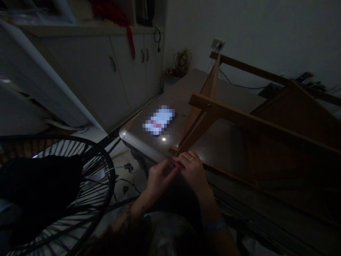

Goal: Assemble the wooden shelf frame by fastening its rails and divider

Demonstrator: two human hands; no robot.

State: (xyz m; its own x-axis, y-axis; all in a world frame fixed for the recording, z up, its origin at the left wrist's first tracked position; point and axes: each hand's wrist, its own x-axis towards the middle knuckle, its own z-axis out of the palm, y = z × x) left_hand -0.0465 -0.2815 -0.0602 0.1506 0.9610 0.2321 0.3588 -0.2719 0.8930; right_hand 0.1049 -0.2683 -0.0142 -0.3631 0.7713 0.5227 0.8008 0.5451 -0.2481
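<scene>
The room is dim. My left hand (159, 176) and my right hand (192, 168) meet at the near edge of a grey table (229, 142), fingers curled and pinched together on something small that I cannot make out. A ring shows on my right hand. Both hands sit just below the foot of a wooden frame (210, 117) that stands on the table and stretches away to the right. A lit phone screen (159, 121) lies on the table to the left of the frame.
A round wire fan guard (90, 167) with a dark cloth (39, 185) on it stands at the lower left. Pale cabinets (106, 74) line the back wall, with red cloth (117, 17) hanging above. Cables (125, 177) lie on the floor.
</scene>
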